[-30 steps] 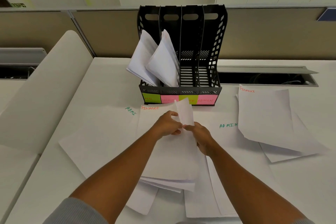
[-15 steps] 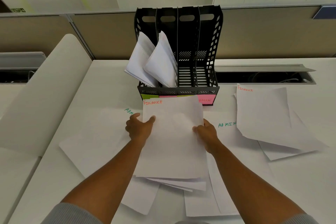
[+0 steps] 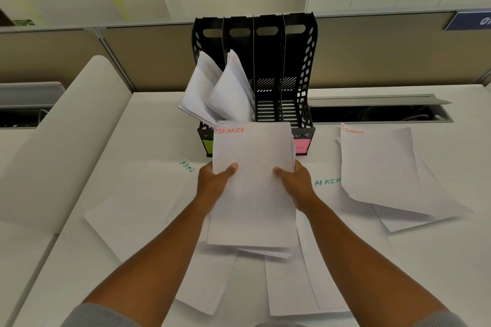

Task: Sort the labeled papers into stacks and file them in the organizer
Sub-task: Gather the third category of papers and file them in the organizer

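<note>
Between left hand (image 3: 212, 183) and right hand (image 3: 296, 183) (thumbs atop): FINANCE stack (image 3: 253, 194).

- Soft, even overhead light; the white desk surface (image 3: 438, 260) looks dim grey.
- Faint shadows under the loose white paper sheets (image 3: 398, 194).
- Wide-angle bending at the edges; fine detail is soft.

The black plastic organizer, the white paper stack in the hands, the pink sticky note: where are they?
Black plastic organizer (image 3: 308, 66), head view, right perforated wall.
White paper stack (image 3: 253, 194), head view, top sheet's middle.
Pink sticky note (image 3: 302, 145), head view, its visible face.
</note>
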Demonstrator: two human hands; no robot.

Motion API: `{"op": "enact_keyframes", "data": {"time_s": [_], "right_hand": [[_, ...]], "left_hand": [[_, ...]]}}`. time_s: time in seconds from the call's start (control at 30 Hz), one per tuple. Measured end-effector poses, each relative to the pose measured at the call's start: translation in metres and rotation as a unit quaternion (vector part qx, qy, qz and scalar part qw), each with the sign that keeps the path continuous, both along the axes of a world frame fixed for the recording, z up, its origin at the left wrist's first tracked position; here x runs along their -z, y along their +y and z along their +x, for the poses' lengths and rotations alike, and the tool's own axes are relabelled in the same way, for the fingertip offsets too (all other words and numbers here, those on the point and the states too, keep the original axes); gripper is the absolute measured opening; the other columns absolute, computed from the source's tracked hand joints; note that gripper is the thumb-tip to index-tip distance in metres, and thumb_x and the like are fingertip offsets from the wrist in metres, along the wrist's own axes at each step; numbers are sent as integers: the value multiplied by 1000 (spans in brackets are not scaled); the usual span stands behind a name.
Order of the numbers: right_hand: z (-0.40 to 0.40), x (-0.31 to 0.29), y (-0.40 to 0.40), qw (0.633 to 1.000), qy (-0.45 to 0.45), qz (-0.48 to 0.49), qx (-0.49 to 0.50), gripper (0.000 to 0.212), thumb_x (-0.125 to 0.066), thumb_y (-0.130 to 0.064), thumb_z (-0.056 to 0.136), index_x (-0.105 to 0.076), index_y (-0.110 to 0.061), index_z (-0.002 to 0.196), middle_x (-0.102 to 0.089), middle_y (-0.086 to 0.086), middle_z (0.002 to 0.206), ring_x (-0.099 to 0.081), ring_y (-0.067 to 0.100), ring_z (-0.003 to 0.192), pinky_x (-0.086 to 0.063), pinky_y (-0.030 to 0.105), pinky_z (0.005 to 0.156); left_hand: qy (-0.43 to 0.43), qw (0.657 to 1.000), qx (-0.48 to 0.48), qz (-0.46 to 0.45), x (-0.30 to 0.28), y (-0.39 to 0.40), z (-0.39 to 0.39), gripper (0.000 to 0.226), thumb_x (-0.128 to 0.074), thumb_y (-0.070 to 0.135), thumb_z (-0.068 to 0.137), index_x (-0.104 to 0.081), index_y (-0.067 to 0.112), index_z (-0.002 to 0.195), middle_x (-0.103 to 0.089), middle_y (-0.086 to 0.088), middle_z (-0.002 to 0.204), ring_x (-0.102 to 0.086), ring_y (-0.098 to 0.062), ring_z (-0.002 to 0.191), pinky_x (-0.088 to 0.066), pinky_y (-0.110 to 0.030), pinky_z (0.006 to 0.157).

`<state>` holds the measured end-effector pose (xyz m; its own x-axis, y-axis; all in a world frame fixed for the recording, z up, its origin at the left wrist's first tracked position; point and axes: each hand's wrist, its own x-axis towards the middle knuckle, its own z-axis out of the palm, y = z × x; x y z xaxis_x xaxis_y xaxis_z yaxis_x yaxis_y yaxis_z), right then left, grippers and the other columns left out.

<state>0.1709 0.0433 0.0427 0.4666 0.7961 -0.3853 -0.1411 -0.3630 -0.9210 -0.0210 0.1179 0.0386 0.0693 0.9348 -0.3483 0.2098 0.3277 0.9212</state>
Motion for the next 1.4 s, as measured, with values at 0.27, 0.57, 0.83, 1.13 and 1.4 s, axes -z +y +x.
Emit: {"op": "enact_keyframes", "data": {"time_s": [0.27,0.57,0.83,1.13,1.4], "right_hand": [[-6,-59,37,992,-75,92,35,29,-59,-17,88,-57,-22,116,-59,-11,87,-58,3,77,-43,9,49],[-9,-84,33,961,-163,207,82,23,-61,-21,90,-49,-30,108,-53,-21,87,-56,2,75,-45,2,51],[3,-54,22,963,-218,145,64,23,-62,-28,89,-54,-23,110,-58,-8,94,-58,7,75,-43,5,58],[18,-53,23,968,-198,99,115,29,-61,-27,84,-56,-18,112,-57,-12,88,-58,5,73,-44,5,52],[43,-8,-1,973,-174,-99,116,37,-60,-28,84,-49,-15,117,-61,7,116,-60,28,100,-53,45,90]], "left_hand": [[-76,994,2,84,-52,17,27,29,-82,33,74,-68,26,98,-74,3,94,-72,-18,84,-59,-24,64],[-122,970,-13,208,-71,12,47,29,-76,37,81,-56,46,100,-65,22,99,-68,-9,92,-58,-17,70],[-82,985,16,152,-54,10,44,39,-75,34,82,-53,34,114,-65,6,107,-64,-12,95,-56,-22,76],[-30,989,24,144,-48,13,41,19,-81,37,75,-69,30,87,-74,12,93,-71,-4,83,-57,-19,67],[65,986,153,-18,-11,-5,29,42,-80,40,76,-69,17,109,-74,-5,104,-71,-18,88,-58,-32,76]]}}
